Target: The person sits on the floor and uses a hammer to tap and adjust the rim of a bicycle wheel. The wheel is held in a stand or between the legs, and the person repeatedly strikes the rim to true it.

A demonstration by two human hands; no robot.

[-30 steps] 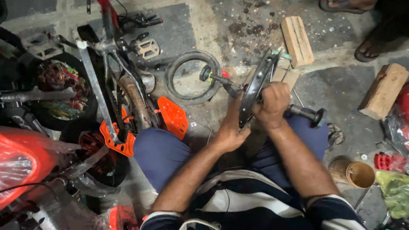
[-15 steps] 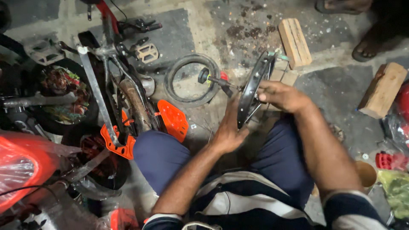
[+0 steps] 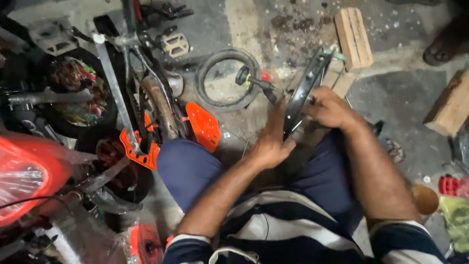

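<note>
I see the small black wheel rim [image 3: 304, 93] stood on edge over the person's lap, tilted, with its top toward the wooden block [image 3: 352, 37] on the floor; everything else I place from that rim. The left hand [image 3: 269, 142] presses flat against the rim's lower left face, fingers spread wide along it, while the right hand [image 3: 330, 108] wraps its fingers over the rim's right edge, holding it. Just left of the rim lies a black rubber tyre ring [image 3: 227, 78] with a black-handled tool [image 3: 251, 80] across it. Further left an orange plastic pedal plate [image 3: 204, 125] lies beside a bicycle frame [image 3: 128, 93]. Far left, a red part wrapped in clear plastic film [image 3: 22, 176] shines. Right of the rim, a second wooden block [image 3: 449, 103] lies on the floor
</note>
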